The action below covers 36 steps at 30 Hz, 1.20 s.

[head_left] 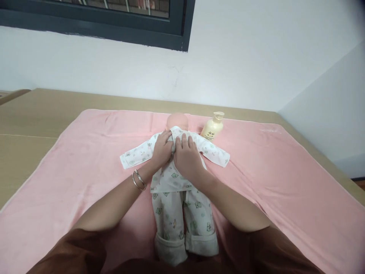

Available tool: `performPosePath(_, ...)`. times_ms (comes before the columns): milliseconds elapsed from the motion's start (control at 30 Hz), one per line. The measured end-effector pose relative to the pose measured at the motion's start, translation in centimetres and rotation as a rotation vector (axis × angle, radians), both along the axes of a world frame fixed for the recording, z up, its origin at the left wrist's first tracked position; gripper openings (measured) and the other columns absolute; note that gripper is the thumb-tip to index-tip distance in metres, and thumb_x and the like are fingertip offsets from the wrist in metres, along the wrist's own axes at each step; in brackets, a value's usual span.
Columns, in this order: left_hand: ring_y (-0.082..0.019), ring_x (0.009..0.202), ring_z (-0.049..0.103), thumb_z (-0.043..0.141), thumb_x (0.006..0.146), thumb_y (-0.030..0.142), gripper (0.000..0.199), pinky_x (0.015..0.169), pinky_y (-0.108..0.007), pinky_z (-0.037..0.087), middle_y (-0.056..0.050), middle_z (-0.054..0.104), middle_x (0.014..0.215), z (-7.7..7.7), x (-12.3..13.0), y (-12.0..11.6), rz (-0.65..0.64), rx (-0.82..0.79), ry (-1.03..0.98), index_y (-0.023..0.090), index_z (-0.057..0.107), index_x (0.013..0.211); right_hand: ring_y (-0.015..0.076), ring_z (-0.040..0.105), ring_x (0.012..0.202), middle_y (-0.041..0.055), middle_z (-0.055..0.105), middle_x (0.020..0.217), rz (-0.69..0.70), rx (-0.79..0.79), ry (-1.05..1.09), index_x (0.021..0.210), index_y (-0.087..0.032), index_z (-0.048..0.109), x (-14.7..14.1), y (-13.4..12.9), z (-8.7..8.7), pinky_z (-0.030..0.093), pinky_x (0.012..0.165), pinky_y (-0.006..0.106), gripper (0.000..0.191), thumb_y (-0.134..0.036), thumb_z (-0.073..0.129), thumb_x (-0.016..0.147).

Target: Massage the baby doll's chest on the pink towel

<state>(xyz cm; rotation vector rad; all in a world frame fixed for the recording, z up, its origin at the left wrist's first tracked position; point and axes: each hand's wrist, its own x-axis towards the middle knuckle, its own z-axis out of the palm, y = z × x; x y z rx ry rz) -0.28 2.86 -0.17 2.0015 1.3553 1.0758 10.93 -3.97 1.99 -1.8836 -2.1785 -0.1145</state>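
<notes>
A baby doll (177, 120) lies on its back with its head away from me. It wears a white baby shirt (172, 180) with small green and brown prints, sleeves spread to both sides, and matching baby trousers (169, 215) with turned-up cuffs. My left hand (162, 150) is on the chest at the shirt's front opening, fingers bent and closed on the cloth near the collar. Beside it, my right hand (188, 156) lies on the other side of the chest with its fingers spread flat over the shirt. Its thumb is mostly hidden.
A pink blanket (94, 167) covers much of the wooden table (25, 118). Right of the doll's head stands a cream pump bottle (212, 127), slightly tilted in view. Behind the table rises a white wall (234, 68) with a dark window frame (114, 32).
</notes>
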Motion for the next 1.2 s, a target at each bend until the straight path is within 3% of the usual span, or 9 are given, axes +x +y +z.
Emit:
performPosePath(100, -0.026, 0.138, 0.048, 0.037, 0.085, 0.020, 0.051, 0.122, -0.049, 0.035, -0.009, 0.058, 0.143, -0.5, 0.1, 0.1, 0.019, 0.008, 0.015, 0.015, 0.060, 0.130, 0.0444, 0.031, 0.145, 0.0244, 0.035, 0.156, 0.019, -0.009, 0.009, 0.149, -0.002, 0.040, 0.0, -0.2, 0.3, 0.034, 0.113, 0.061, 0.056, -0.022, 0.039, 0.097)
performPosePath(267, -0.028, 0.146, 0.037, 0.034, 0.093, 0.023, 0.050, 0.124, -0.054, 0.027, -0.013, 0.051, 0.150, -1.6, 0.5, -0.5, 0.025, 0.055, 0.104, 0.011, 0.054, 0.137, 0.0360, 0.031, 0.147, 0.0145, 0.037, 0.158, 0.054, -0.092, 0.193, 0.147, -0.010, 0.044, 2.7, 3.3, -0.1, 0.031, 0.117, 0.058, 0.052, -0.028, 0.028, 0.101)
performPosePath(367, -0.027, 0.146, 0.038, 0.033, 0.095, 0.024, 0.048, 0.124, -0.055, 0.026, -0.013, 0.052, 0.149, -2.1, 0.4, -0.5, 0.019, 0.083, 0.086, 0.013, 0.054, 0.136, 0.0359, 0.030, 0.147, 0.0150, 0.037, 0.157, 0.029, -0.083, 0.241, 0.147, -0.010, 0.044, 3.3, 4.3, -0.4, 0.027, 0.119, 0.059, 0.053, -0.030, 0.031, 0.100)
performPosePath(567, -0.023, 0.142, 0.045, 0.033, 0.096, 0.021, 0.043, 0.123, -0.049, 0.032, -0.010, 0.057, 0.144, -2.6, 0.1, -0.8, 0.059, 0.114, -0.064, 0.017, 0.059, 0.130, 0.0337, 0.030, 0.148, 0.0183, 0.036, 0.157, 0.043, 0.020, 0.364, 0.142, -0.010, 0.050, 3.1, 2.6, 1.4, 0.031, 0.119, 0.055, 0.050, -0.029, 0.037, 0.097)
performPosePath(700, -0.022, 0.140, 0.047, 0.034, 0.096, 0.020, 0.041, 0.122, -0.049, 0.034, -0.011, 0.058, 0.143, -2.6, 0.1, -1.2, 0.077, 0.116, -0.135, 0.017, 0.060, 0.127, 0.0295, 0.021, 0.152, 0.0178, 0.031, 0.160, 0.028, 0.159, 0.345, 0.146, -0.006, 0.044, 2.7, 2.1, 1.6, 0.024, 0.123, 0.051, 0.053, -0.025, 0.035, 0.096)
performPosePath(900, -0.024, 0.142, 0.045, 0.038, 0.094, 0.025, 0.041, 0.121, -0.050, 0.035, -0.012, 0.056, 0.145, -2.4, 0.1, -1.3, 0.094, 0.081, -0.110, 0.016, 0.060, 0.127, 0.0384, 0.022, 0.150, 0.0192, 0.030, 0.160, 0.039, -0.064, 0.207, 0.150, -0.007, 0.040, 1.7, 1.9, 0.4, 0.025, 0.119, 0.061, 0.056, -0.035, 0.034, 0.100)
performPosePath(1100, -0.024, 0.142, 0.045, 0.038, 0.094, 0.026, 0.041, 0.121, -0.050, 0.035, -0.011, 0.056, 0.145, -2.3, 0.1, -1.4, 0.099, 0.072, -0.094, 0.018, 0.059, 0.128, 0.0336, 0.016, 0.153, 0.0176, 0.026, 0.162, 0.016, 0.081, 0.286, 0.150, -0.008, 0.037, 2.0, 1.6, 1.5, 0.024, 0.120, 0.058, 0.057, -0.027, 0.035, 0.097)
performPosePath(1200, -0.024, 0.141, 0.045, 0.037, 0.094, 0.025, 0.042, 0.121, -0.050, 0.035, -0.012, 0.056, 0.145, -2.2, 0.1, -1.5, 0.104, 0.066, -0.069, 0.016, 0.059, 0.128, 0.0359, 0.020, 0.151, 0.0195, 0.028, 0.161, 0.010, 0.000, 0.260, 0.150, -0.008, 0.038, 1.9, 1.8, 1.2, 0.021, 0.120, 0.061, 0.056, -0.028, 0.033, 0.098)
